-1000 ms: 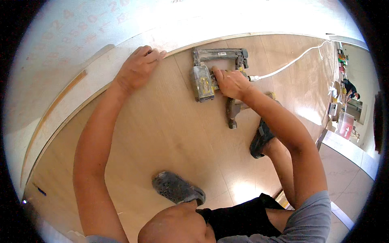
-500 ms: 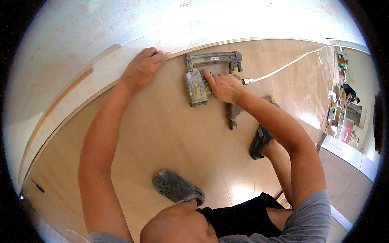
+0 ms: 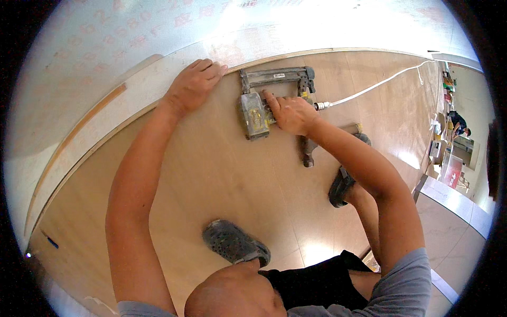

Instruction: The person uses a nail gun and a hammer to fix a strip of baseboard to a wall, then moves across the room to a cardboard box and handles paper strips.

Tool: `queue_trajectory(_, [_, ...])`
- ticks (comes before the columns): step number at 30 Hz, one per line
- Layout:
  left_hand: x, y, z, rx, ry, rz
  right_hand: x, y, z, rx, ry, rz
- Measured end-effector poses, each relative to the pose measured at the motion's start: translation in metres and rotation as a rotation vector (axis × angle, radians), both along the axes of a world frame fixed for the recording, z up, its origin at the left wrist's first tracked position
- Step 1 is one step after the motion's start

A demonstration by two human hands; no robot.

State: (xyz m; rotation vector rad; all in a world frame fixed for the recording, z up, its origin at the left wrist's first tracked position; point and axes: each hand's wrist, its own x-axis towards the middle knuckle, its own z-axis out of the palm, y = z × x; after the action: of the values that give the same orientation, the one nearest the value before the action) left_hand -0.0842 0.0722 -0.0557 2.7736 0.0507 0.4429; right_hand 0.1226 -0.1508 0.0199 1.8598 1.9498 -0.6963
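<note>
A worn grey pneumatic nail gun (image 3: 254, 113) lies on its side over the wood floor, close to the wall's base. Around its handle my right hand (image 3: 294, 113) is closed, with the index finger stretched along the gun's body. At the gun's left, my left hand (image 3: 196, 83) has its fingers curled at the edge of a thin strip board (image 3: 138, 94) set against the wall; their undersides are hidden. From the gun's rear end a white air hose (image 3: 369, 87) runs to the far right. A hammer (image 3: 308, 153) rests on the floor, partly covered by my right forearm.
My feet, in dark clogs (image 3: 232, 242), stand on the wood floor (image 3: 174, 185). Pale printed wallboard (image 3: 132, 31) rises ahead. A dark slim object (image 3: 52, 241) lies at the far left. At right are tiled step edges (image 3: 454, 201), stacked goods and another person (image 3: 458, 124).
My left hand has shifted slightly right along the strip board. The nail gun's front end has moved a little left in the picture; my right hand keeps its hold. The view has shifted slightly.
</note>
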Motion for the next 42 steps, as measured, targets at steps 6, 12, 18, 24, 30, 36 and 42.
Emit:
queue_trajectory(6, [0.002,-0.001,0.002,0.018,-0.106,-0.013,0.006,-0.007,-0.013,0.076,0.024,0.023])
queue_trajectory(12, [0.004,0.005,-0.007,0.056,-0.136,-0.022,0.002,-0.001,-0.007,-0.003,0.001,-0.005])
queue_trajectory(18, [-0.006,0.018,-0.005,0.086,-0.069,0.074,0.003,0.000,0.000,0.022,0.061,0.033])
queue_trajectory(24, [-0.074,0.031,-0.002,0.139,0.088,0.307,0.002,-0.001,0.005,-0.067,0.017,-0.005])
queue_trajectory(30, [-0.084,0.054,0.021,0.186,0.195,0.298,-0.006,0.006,0.021,0.029,0.103,-0.022])
queue_trajectory(36, [-0.042,0.034,0.034,0.331,0.189,0.081,-0.001,0.002,0.016,0.116,0.075,0.080])
queue_trajectory(42, [-0.033,0.019,0.027,0.383,0.210,0.047,0.005,-0.004,0.001,0.190,0.048,0.110])
